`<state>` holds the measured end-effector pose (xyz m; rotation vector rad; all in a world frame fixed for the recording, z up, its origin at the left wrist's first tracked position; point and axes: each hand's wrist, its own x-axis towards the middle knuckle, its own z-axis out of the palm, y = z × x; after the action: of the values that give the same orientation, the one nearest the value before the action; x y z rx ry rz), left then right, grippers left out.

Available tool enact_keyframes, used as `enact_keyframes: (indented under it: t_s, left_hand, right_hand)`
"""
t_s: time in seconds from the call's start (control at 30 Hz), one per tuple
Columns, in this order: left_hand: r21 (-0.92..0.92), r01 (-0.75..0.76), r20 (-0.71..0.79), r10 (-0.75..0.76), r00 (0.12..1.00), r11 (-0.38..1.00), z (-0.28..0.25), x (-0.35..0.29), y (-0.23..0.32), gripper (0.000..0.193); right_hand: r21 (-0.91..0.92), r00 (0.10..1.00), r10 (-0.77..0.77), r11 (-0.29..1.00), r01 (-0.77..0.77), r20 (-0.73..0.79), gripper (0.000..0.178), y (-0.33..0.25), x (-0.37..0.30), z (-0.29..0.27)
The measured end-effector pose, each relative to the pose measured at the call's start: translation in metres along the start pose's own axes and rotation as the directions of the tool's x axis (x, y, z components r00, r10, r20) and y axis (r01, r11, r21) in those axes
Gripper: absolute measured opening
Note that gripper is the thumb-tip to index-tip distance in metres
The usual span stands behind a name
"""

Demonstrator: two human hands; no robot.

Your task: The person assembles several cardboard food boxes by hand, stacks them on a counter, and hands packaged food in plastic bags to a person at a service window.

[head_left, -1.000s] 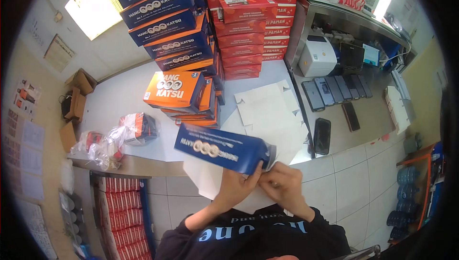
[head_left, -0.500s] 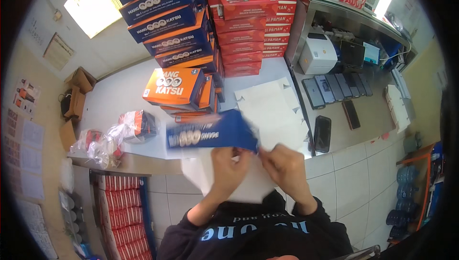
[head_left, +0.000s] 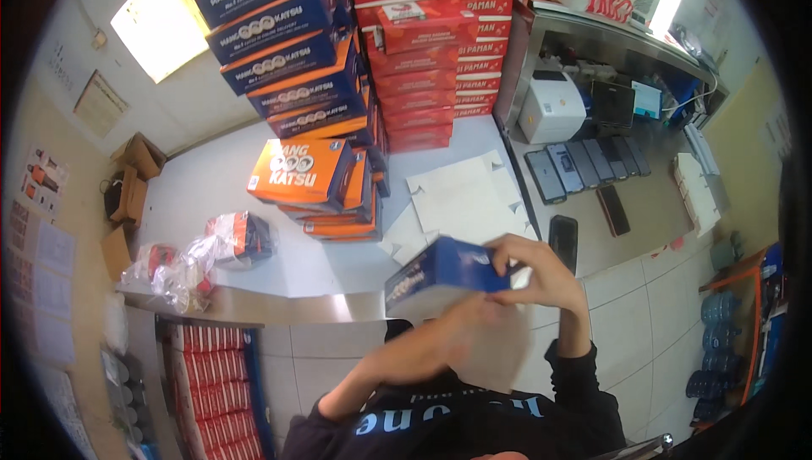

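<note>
A partly folded blue cardboard box [head_left: 461, 264] is held at the counter's front edge, its pale inner flap [head_left: 499, 348] hanging toward me, blurred. My right hand [head_left: 545, 272] grips the box's right end, thumb below and fingers over the top. Reaching across from the lower left, my left hand [head_left: 474, 325] is against the near side of the box. Motion smears it, and its fingers are mostly hidden. Flat white box blanks [head_left: 463, 194] lie on the counter just beyond the box.
Orange boxes [head_left: 296, 174] stand in front of a tall stack of blue boxes [head_left: 275, 24]. Red boxes [head_left: 423, 58] are piled beside them. Plastic-wrapped packages [head_left: 237, 238] lie at left. Several phones [head_left: 584, 164] and a white printer [head_left: 551, 109] occupy the right-hand counter.
The blue box has moved right and toward me and has turned. My right hand has shifted up onto its right end; my left hand has swung right beneath it.
</note>
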<state>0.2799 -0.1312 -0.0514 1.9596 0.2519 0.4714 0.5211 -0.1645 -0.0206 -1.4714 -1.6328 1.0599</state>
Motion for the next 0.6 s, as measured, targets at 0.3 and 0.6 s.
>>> enact_keyframes:
  t_s: [0.3,0.6]
  left_hand:
    - [-0.284,-0.054,0.197,0.113,0.974,0.957,-0.051,0.019,0.009,0.101]
    - [0.285,0.069,-0.193,-0.013,0.981,0.956,-0.051,-0.002,0.015,0.093]
  right_hand:
    - [0.589,0.904,-0.388,0.778,0.217,0.181,0.038,-0.001,0.001,0.007]
    - [-0.282,0.899,-0.438,0.863,0.418,-0.008,0.054,-0.029,-0.027,0.029]
